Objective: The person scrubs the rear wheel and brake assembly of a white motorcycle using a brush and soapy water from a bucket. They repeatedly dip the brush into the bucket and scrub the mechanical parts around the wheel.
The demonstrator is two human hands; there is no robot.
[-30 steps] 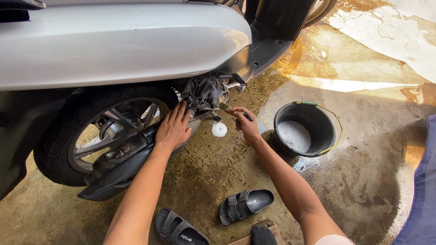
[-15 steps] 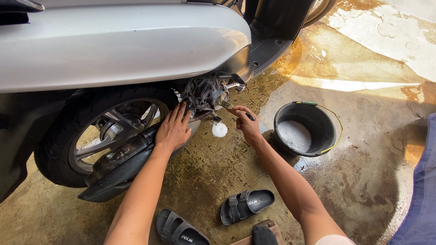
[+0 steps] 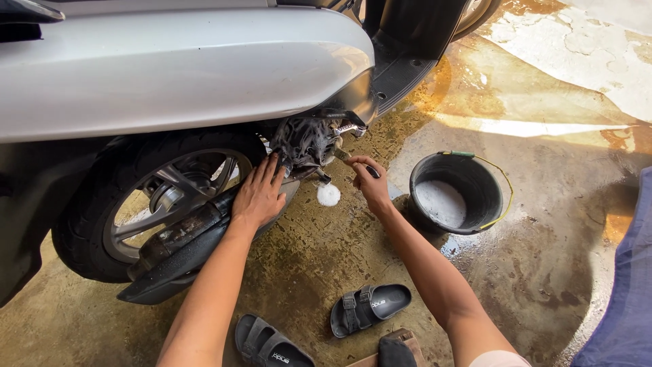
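Left hand is spread flat, palm down, on the dark exhaust pipe beside the rear wheel of the silver scooter — not gripping anything. Right hand at frame centre pinches a small dark brush, its tip up against the soapy engine casing. A blob of foam sits on the wet floor between the hands — black bucket of suds just right of them, two sandals at the bottom.
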